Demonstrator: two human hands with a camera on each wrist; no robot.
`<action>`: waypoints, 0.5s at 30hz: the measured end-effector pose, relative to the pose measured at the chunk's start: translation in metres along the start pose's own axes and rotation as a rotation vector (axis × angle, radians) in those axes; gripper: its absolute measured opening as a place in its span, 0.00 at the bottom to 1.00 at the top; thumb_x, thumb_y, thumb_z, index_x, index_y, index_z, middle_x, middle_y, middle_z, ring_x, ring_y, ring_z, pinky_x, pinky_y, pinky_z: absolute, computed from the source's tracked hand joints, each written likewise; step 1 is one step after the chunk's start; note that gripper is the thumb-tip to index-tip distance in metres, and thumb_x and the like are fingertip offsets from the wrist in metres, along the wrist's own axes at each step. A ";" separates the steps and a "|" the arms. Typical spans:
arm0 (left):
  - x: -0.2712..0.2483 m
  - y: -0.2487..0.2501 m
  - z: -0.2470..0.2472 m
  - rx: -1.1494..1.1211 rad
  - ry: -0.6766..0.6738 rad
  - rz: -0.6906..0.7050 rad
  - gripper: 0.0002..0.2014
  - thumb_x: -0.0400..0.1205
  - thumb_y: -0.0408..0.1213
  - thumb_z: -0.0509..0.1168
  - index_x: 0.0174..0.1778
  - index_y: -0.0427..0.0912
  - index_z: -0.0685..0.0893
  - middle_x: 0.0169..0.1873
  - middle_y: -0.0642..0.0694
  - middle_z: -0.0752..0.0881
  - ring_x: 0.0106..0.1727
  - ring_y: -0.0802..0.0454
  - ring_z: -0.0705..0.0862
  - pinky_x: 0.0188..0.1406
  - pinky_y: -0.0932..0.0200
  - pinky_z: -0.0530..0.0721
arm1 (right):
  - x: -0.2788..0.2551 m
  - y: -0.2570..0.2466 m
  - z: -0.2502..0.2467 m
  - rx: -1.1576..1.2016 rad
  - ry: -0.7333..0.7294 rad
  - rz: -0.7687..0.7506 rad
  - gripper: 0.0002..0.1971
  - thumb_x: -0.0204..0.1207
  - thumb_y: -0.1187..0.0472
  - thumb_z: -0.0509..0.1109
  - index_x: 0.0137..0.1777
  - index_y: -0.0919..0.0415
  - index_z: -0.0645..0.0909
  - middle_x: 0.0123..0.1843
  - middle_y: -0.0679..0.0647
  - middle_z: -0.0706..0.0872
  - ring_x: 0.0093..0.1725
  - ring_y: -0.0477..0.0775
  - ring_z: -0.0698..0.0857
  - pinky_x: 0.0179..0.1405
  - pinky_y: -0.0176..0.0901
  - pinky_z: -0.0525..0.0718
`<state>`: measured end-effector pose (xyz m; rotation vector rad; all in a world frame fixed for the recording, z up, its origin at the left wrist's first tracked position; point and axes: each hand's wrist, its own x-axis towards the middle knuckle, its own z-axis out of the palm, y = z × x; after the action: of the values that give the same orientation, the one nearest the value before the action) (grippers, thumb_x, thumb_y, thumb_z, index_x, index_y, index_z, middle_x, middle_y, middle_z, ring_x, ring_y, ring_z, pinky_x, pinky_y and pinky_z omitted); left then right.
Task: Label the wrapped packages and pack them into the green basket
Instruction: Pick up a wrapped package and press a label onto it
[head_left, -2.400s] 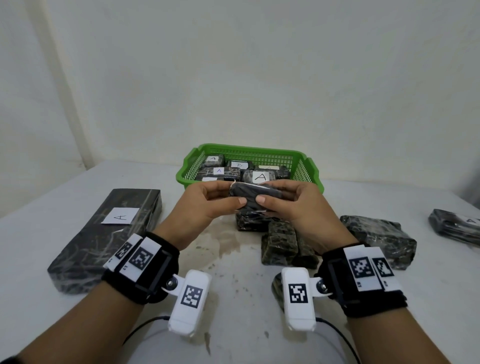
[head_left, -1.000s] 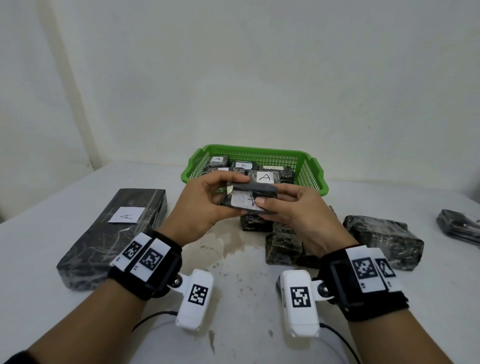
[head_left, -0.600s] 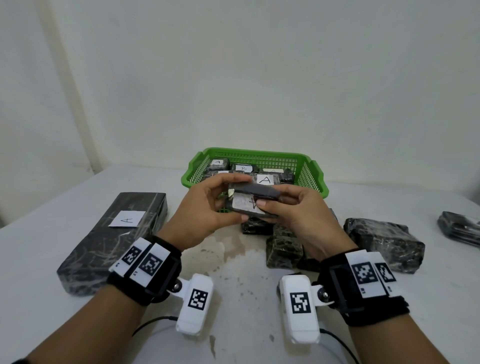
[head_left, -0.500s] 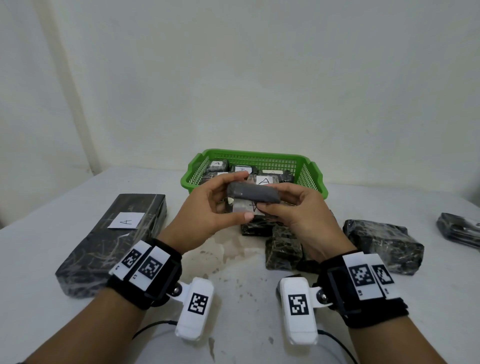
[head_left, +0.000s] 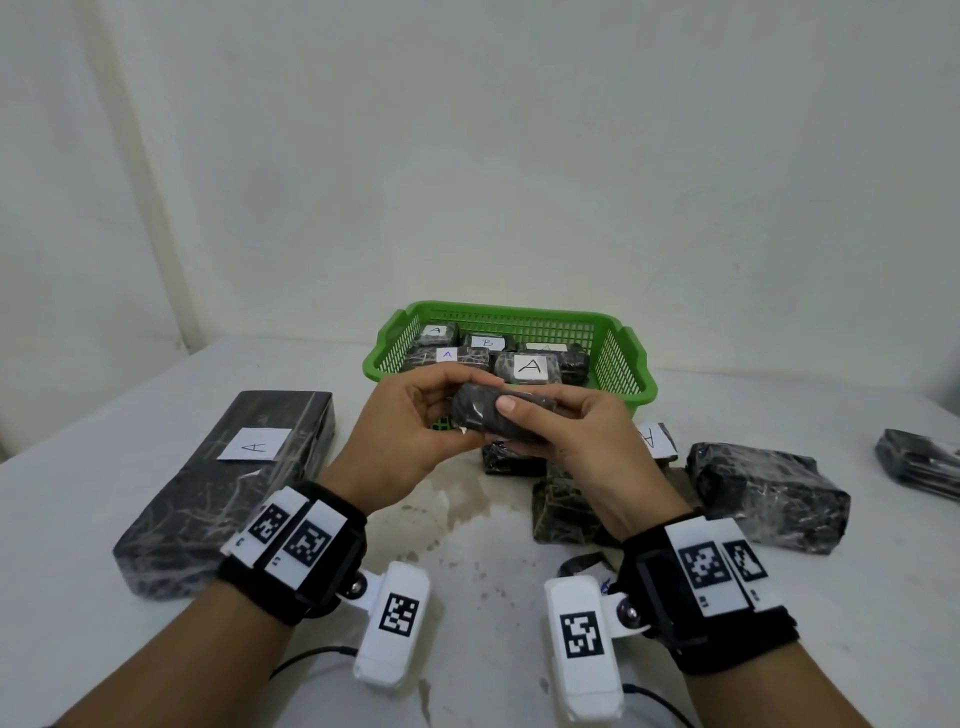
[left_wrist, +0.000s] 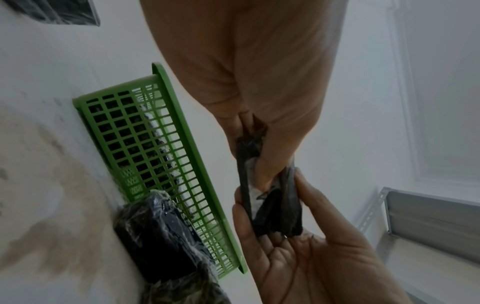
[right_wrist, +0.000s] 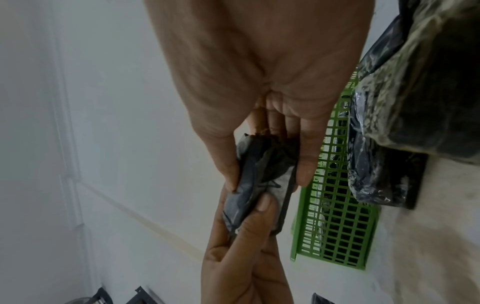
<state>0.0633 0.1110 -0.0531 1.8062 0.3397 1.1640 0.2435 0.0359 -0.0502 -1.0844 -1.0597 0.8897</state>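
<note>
Above the table, just in front of the green basket (head_left: 519, 310), both hands hold one small dark wrapped package (head_left: 480, 413). My left hand (head_left: 457, 410) grips its left end and my right hand (head_left: 519, 426) its right end, thumb on top. Its dark side faces up; only a white label corner (head_left: 462, 429) peeks out below. In the left wrist view the package (left_wrist: 275, 207) shows a white label (left_wrist: 253, 185) on the face turned toward the basket (left_wrist: 155, 164). The right wrist view shows the same package (right_wrist: 249, 193) pinched between thumbs and fingers. Several labelled packages (head_left: 530, 366) lie in the basket.
A long dark package marked A (head_left: 223, 483) lies at the left. Under my hands sit more wrapped packages (head_left: 563, 512), one with an A label (head_left: 652, 439). A bulky package (head_left: 769, 499) lies at the right, another (head_left: 919, 467) at the far right edge.
The package has been turned in my hands: its white label faced me before, now the dark side is up. Both hands kept hold and stayed in place.
</note>
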 end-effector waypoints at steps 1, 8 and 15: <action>0.000 0.000 0.000 0.002 0.001 0.000 0.22 0.70 0.15 0.79 0.57 0.39 0.90 0.55 0.42 0.93 0.58 0.46 0.92 0.60 0.56 0.89 | -0.001 0.000 0.002 -0.007 -0.002 0.002 0.13 0.73 0.64 0.84 0.56 0.66 0.92 0.50 0.60 0.96 0.52 0.58 0.96 0.54 0.52 0.95; 0.000 0.001 -0.001 -0.003 0.028 0.005 0.22 0.70 0.16 0.79 0.56 0.38 0.90 0.54 0.42 0.94 0.58 0.45 0.92 0.60 0.55 0.90 | 0.000 0.003 0.006 -0.023 0.018 -0.027 0.16 0.70 0.65 0.86 0.57 0.65 0.92 0.51 0.60 0.96 0.54 0.62 0.95 0.58 0.53 0.94; 0.003 0.001 -0.009 0.003 0.091 0.006 0.21 0.68 0.14 0.78 0.56 0.32 0.89 0.54 0.41 0.93 0.56 0.49 0.93 0.56 0.62 0.89 | 0.003 -0.002 -0.006 0.052 -0.053 0.075 0.16 0.75 0.67 0.82 0.62 0.69 0.87 0.57 0.64 0.95 0.58 0.65 0.94 0.63 0.51 0.92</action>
<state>0.0571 0.1171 -0.0494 1.7613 0.3892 1.2532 0.2503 0.0368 -0.0486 -1.0677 -1.0397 1.0057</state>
